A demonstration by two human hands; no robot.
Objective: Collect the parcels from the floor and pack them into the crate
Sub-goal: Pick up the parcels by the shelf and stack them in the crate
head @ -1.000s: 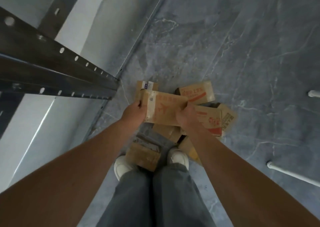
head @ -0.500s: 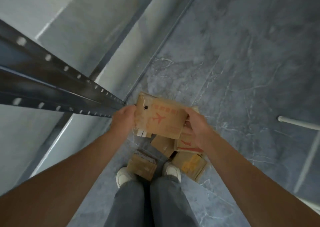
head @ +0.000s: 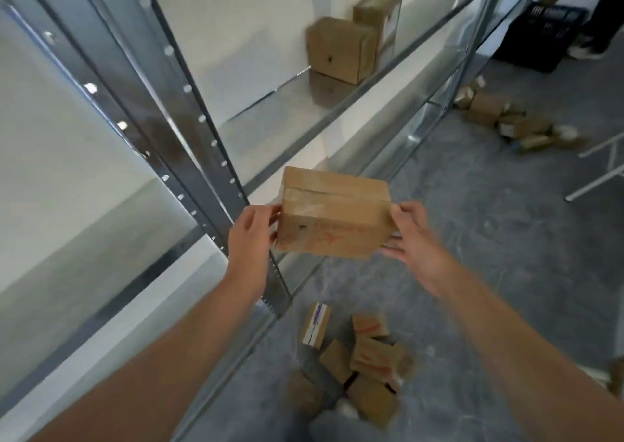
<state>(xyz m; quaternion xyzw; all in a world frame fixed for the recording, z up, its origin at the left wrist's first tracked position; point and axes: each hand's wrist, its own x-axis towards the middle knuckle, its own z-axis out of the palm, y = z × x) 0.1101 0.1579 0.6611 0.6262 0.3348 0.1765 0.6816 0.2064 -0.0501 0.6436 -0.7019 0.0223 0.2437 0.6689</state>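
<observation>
Now | left hand point(head: 250, 235), right hand point(head: 416, 235): grip on parcel point(head: 334, 215) | grey floor point(head: 489, 239) | steel shelving point(head: 304, 110)

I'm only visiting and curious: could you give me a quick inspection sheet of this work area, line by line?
Surface: grey marbled floor.
Job's things: held parcel in the air between both hands; near pile of parcels by the feet; far pile further along the floor; black crate at the far end.
Clutter: two boxes standing on a rack shelf.
Hands: left hand grips the parcel's left end; right hand grips its right end, fingers underneath.
Cables: nothing seen.
Surroundings: metal shelving rack along a white wall; white tube frame at right; another person's shoe beside the crate.
</observation>
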